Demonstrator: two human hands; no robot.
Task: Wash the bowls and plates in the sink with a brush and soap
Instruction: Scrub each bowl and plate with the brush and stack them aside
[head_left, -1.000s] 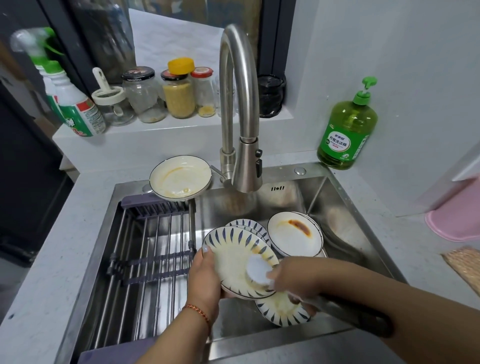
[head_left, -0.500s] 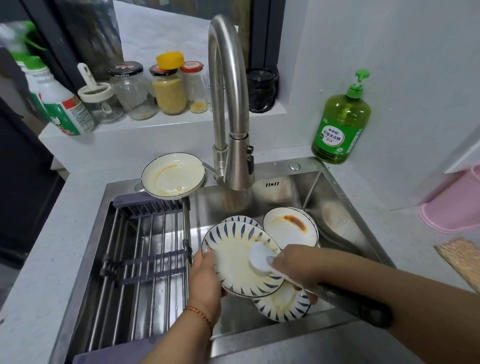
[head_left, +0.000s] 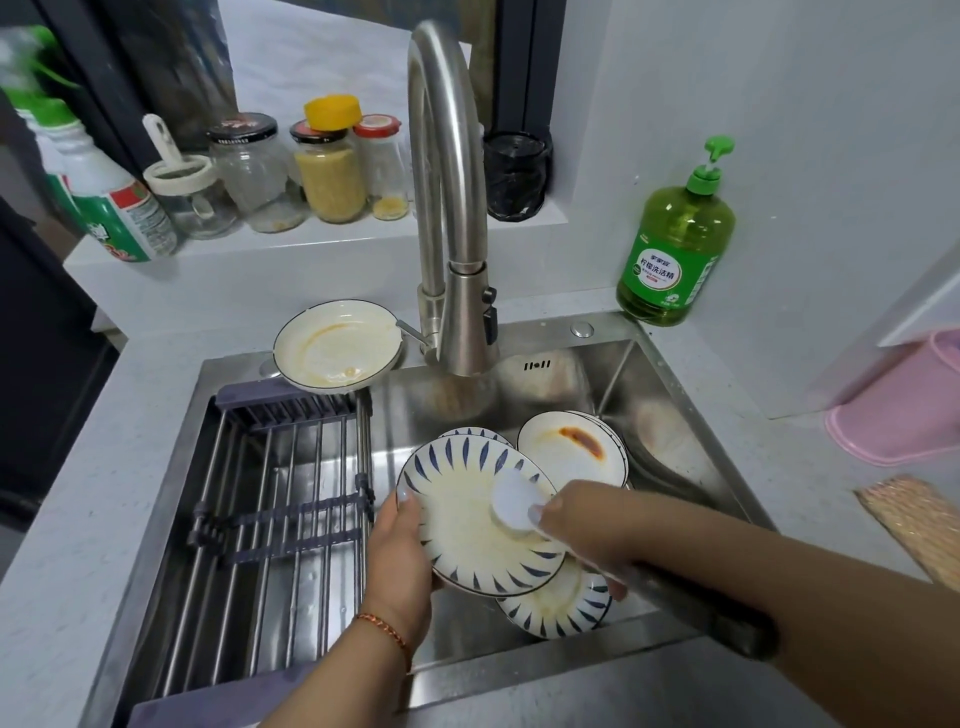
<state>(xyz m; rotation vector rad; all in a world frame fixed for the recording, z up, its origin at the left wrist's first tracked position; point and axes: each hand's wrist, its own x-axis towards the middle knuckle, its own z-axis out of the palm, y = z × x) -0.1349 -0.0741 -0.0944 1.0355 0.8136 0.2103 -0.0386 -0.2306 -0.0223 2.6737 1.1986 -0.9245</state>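
Note:
My left hand (head_left: 400, 556) grips the left rim of a blue-leaf-patterned plate (head_left: 462, 525), tilted over the steel sink (head_left: 691, 415). My right hand (head_left: 582, 525) holds a brush whose round white head (head_left: 514, 501) presses on the plate's right side; its dark handle (head_left: 727, 623) runs back along my forearm. Under the plate lies another patterned plate (head_left: 561, 603), and a third shows its rim (head_left: 467, 434) behind. A white plate with a red-brown stain (head_left: 566, 457) leans at the right. A stained cream bowl (head_left: 337, 345) sits on the sink's back rim. Green soap bottle (head_left: 675, 244) stands on the counter at back right.
The tall faucet (head_left: 452, 208) arches over the sink's middle. A metal drying rack (head_left: 280, 499) fills the sink's left half. Several jars (head_left: 327, 166) and a spray bottle (head_left: 109, 202) line the back ledge. A pink tub (head_left: 904, 410) stands at the right.
The brush head has slid slightly over the plate's right side. The plate stays in my left hand. The camera has shifted a little.

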